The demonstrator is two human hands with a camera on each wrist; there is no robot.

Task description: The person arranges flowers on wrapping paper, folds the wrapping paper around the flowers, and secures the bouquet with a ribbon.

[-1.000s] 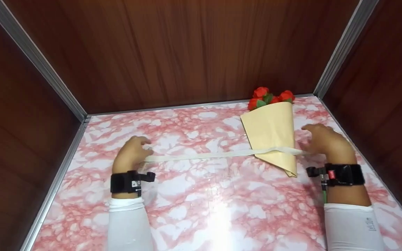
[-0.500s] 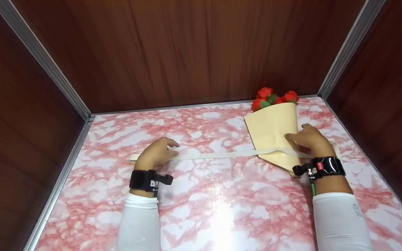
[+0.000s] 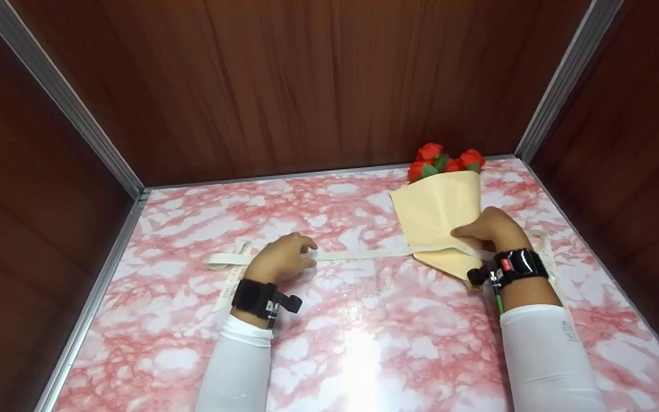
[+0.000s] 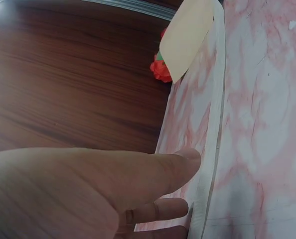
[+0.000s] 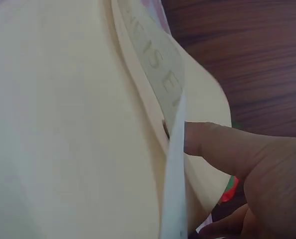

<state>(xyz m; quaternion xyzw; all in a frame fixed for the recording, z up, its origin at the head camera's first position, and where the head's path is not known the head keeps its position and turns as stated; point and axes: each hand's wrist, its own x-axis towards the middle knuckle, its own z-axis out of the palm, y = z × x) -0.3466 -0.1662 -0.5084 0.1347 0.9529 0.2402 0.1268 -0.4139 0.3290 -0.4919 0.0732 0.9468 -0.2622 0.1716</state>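
Note:
A bouquet of red roses (image 3: 429, 151) in yellow wrapping paper (image 3: 435, 209) lies at the back right. A long whitish ribbon (image 3: 364, 253) with printed letters runs left from across the paper's lower part. My right hand (image 3: 492, 229) grips the bouquet's right edge; in the right wrist view its thumb (image 5: 213, 142) is on the paper at the ribbon's edge, the other fingers partly hidden behind the paper. My left hand (image 3: 284, 257) hovers over the ribbon's left stretch, thumb (image 4: 183, 164) and fingers apart, fingertips right by the ribbon.
The ribbon's left end (image 3: 223, 260) lies looped beyond my left wrist, and its other end (image 3: 546, 252) trails right of my right hand. Dark wood panels (image 3: 284, 86) enclose the pink marbled table (image 3: 329, 320) at the back and sides.
My left hand has slid right along the ribbon, uncovering its looped left end. My right hand has come left from beside the bouquet onto the paper's edge.

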